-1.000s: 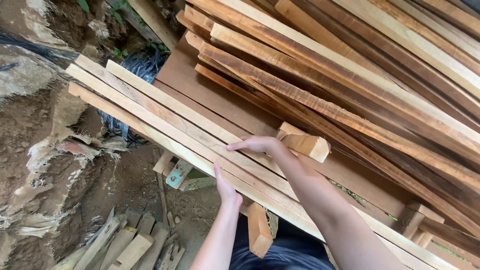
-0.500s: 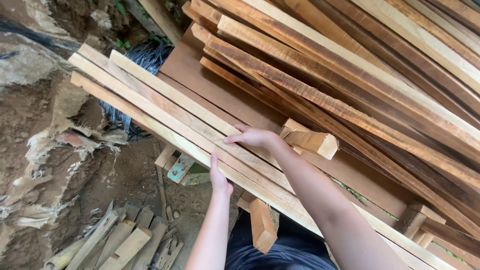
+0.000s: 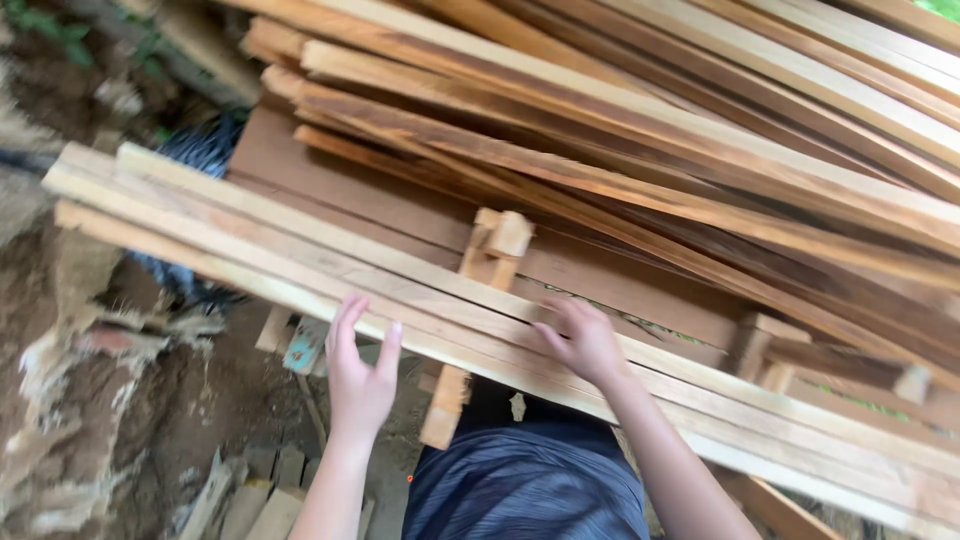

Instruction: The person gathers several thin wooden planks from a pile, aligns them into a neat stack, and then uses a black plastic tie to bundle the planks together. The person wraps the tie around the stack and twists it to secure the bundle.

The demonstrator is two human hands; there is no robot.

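Your left hand (image 3: pixel 358 375) reaches up under the near edge of the long pale planks (image 3: pixel 300 255), fingers spread, grip apart and holding nothing. Your right hand (image 3: pixel 583 340) lies flat on top of those same planks, fingers loose and unclamped, just below the short wooden block (image 3: pixel 497 248) standing behind them

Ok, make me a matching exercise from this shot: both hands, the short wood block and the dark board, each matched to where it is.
Things:
1. left hand
2. right hand
3. short wood block
4. dark board

Places:
A. on top of the long pale slats
B. open at the slats' near edge
C. flat beneath the stacked strips
D. standing above the pale slats

Pairs: 1-B, 2-A, 3-D, 4-C
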